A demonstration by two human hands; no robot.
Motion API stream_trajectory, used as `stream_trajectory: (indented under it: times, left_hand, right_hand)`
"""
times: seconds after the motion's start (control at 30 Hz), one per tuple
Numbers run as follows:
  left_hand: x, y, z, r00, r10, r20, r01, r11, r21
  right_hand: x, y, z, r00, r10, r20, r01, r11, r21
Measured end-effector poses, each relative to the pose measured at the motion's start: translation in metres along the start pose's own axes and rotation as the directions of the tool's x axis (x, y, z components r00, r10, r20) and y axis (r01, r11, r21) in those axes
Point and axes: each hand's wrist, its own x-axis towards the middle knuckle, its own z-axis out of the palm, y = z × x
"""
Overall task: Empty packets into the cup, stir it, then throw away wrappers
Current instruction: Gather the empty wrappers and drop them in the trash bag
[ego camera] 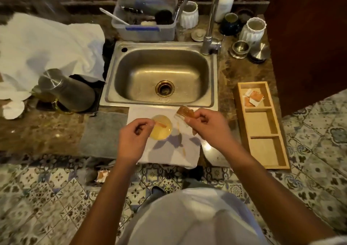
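right hand (203, 121) pinches a crumpled packet (185, 113) just beside the cup (161, 127) on the white cloth (180, 151); left hand (134, 134) nips a thin strip over the rim. packet looks light, flimsy: grip its edge.

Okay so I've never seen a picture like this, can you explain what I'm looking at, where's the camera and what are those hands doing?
There is one picture, taken by a wide-angle camera worn on a person's head, looking down at their own two bare hands; no machine is involved. They stand at a stone counter in front of a steel sink. On a white cloth sits a cup of yellowish liquid. The left hand pinches a thin orange strip over the cup, whether a torn-off piece or a stirrer is unclear. The right hand holds an orange packet just right of the cup. More orange packets lie in the far compartment of a wooden tray on the right.
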Motion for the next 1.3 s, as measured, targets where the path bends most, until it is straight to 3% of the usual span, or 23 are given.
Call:
stream_trajectory:
  times: [0.33,0.53,0.9,1.13,1.3]
  left_hand:
    - [-0.058,-0.075,-0.130,0.954,-0.219,-0.202,0.194,0.971,-0.136]
    - [-0.093,-0.108,-0.198,0.905,-0.274,-0.326,0.241,0.961,-0.138]
    - [-0.127,-0.140,-0.235,0.757,-0.420,-0.501,0.345,0.908,-0.239]
    - [-0.129,-0.147,-0.232,0.589,-0.525,-0.615,0.368,0.851,-0.375]
    - [-0.130,-0.153,-0.243,0.465,-0.561,-0.685,0.340,0.827,-0.447]
  right_hand:
    - [-0.020,-0.036,0.141,0.971,-0.066,0.229,0.081,0.995,-0.057]
    - [-0.030,-0.043,0.214,0.931,-0.082,0.357,0.129,0.985,-0.112]
    - [-0.019,-0.050,0.299,0.781,-0.082,0.619,0.278,0.933,-0.227]
    - [0.017,-0.045,0.329,0.669,-0.006,0.743,0.343,0.889,-0.302]
    - [0.033,-0.045,0.361,0.585,0.003,0.811,0.483,0.802,-0.352]
